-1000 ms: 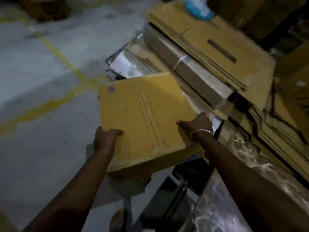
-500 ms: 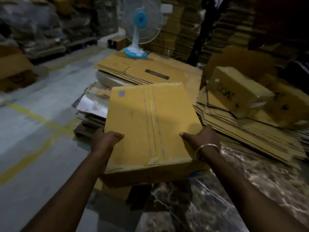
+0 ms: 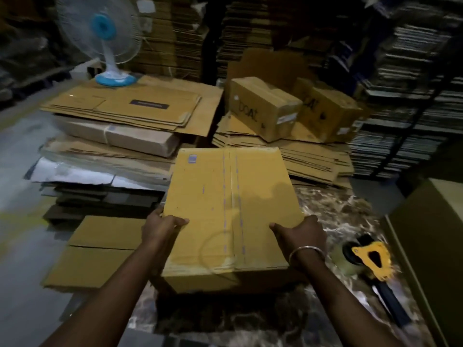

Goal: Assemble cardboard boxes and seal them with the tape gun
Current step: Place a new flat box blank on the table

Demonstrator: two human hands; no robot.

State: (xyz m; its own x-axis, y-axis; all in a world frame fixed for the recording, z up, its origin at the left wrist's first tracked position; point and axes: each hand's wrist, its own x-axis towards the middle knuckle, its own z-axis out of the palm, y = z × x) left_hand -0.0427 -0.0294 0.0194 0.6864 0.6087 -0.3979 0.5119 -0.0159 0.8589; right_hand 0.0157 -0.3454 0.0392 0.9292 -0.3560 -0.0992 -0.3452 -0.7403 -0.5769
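Flat-topped, taped, yellow-brown corrugated cardboard box [image 3: 233, 211]: my left hand [image 3: 160, 227] and right hand [image 3: 299, 234] grip its near corners, thumbs on top.

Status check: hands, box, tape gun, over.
Left hand and right hand grip the box by its sides. Centre seam taped. Tape gun lies right, untouched. Nothing in the way.

Tape gun [image 3: 368, 256] handle blurred, perhaps partly hidden
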